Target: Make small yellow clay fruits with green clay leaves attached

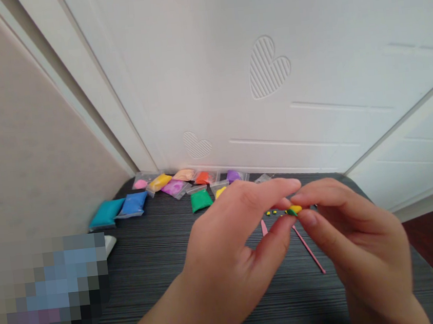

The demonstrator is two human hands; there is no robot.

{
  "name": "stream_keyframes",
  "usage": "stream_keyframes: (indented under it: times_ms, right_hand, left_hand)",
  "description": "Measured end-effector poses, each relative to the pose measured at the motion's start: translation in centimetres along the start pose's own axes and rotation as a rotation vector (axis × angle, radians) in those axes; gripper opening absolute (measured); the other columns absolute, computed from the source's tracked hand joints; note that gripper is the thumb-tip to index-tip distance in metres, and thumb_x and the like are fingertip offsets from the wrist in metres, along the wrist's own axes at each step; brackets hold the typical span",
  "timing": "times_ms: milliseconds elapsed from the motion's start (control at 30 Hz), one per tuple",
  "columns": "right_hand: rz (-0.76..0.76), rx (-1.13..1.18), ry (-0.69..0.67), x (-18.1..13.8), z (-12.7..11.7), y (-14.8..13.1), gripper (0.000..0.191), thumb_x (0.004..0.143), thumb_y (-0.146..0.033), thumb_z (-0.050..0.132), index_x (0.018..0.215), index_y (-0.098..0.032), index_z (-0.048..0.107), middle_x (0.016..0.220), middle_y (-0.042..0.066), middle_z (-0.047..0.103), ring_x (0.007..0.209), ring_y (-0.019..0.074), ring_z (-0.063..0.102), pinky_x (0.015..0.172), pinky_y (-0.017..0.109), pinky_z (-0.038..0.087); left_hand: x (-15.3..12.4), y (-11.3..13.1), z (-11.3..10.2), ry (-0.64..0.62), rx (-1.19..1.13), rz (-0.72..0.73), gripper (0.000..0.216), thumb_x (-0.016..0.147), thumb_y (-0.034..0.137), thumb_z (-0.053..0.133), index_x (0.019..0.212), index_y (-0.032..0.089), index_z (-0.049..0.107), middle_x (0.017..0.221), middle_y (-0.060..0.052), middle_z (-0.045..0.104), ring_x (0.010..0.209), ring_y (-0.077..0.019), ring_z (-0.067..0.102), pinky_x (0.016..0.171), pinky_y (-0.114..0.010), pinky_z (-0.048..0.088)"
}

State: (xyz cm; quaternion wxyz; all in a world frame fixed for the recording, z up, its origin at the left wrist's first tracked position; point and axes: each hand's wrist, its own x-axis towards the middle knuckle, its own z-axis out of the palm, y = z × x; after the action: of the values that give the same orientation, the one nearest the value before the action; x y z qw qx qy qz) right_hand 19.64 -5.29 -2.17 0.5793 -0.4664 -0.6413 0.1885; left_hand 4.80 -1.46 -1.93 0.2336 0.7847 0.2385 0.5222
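Observation:
Between the fingertips of both hands is a small piece of yellow and green modelling clay (pixel 295 209), held above the dark table. My left hand (pixel 240 237) pinches its green side between thumb and fingers, with the index finger stretched out over the top. My right hand (pixel 351 235) pinches the yellow side with thumb and index finger. Just behind the hands, tiny yellow and green clay bits (pixel 271 213) lie on the table. A thin pink modelling tool (pixel 309 249) lies below the clay, and another pink tool (pixel 264 227) is partly covered by my left hand.
Clay packets line the table's back: teal (pixel 108 213), blue (pixel 133 205), green (pixel 201 200), orange (pixel 203 178) and purple (pixel 233 175) among them. A white cupboard door (pixel 211 80) rises behind the dark table (pixel 152 256). A blurred-out patch (pixel 59 286) covers the left side.

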Motion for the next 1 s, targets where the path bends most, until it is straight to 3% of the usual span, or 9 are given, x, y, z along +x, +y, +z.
stream_keyframes:
  times_ms: [400,567,733,867,1000]
  right_hand:
    - [0.076,0.143,-0.057,0.01,-0.44,-0.03,0.015,0.079,-0.016,0.058,0.090,-0.025,0.063,0.086,-0.001,0.058,0.085,0.0104,0.056,0.073,0.020,0.048]
    - [0.106,0.189,-0.065,0.06,-0.41,0.00,0.015,0.079,-0.017,0.058,0.090,-0.026,0.063,0.087,-0.001,0.058,0.085,0.0106,0.055,0.073,0.020,0.049]
    - [0.155,0.272,-0.112,0.13,-0.55,0.11,0.013,0.080,-0.019,0.057,0.089,-0.027,0.063,0.086,-0.002,0.058,0.077,0.0092,0.054,0.076,0.022,0.048]
    - [0.175,0.304,-0.109,0.31,-0.77,0.23,0.013,0.081,-0.021,0.056,0.090,-0.027,0.064,0.087,-0.002,0.059,0.084,0.0110,0.054,0.073,0.021,0.047]
    - [0.123,0.248,-0.049,0.39,-0.95,0.19,0.013,0.080,-0.021,0.057,0.088,-0.027,0.064,0.083,-0.001,0.060,0.077,0.0108,0.054,0.065,0.021,0.045]
  left_hand:
    - [0.03,0.22,0.07,-0.020,-0.145,-0.126,0.044,0.072,0.005,0.061,0.110,0.026,0.051,0.095,0.003,0.061,0.086,-0.0089,0.055,0.088,-0.022,0.041]
    - [0.00,0.30,0.18,-0.033,-0.219,-0.185,0.041,0.074,0.007,0.059,0.109,0.028,0.052,0.090,0.004,0.061,0.081,-0.0090,0.055,0.080,-0.022,0.044]
    - [0.12,0.26,0.11,-0.061,-0.305,-0.258,0.038,0.076,0.010,0.059,0.108,0.029,0.052,0.084,0.005,0.060,0.078,-0.0084,0.056,0.079,-0.023,0.044]
    - [0.51,0.28,-0.07,-0.099,-0.451,-0.358,0.034,0.074,0.011,0.062,0.104,0.027,0.054,0.082,0.004,0.059,0.078,-0.0081,0.055,0.076,-0.021,0.045]
    - [0.95,0.11,-0.28,-0.164,-0.684,-0.502,0.031,0.073,0.013,0.063,0.100,0.025,0.055,0.079,0.004,0.058,0.073,-0.0073,0.055,0.066,-0.018,0.048]
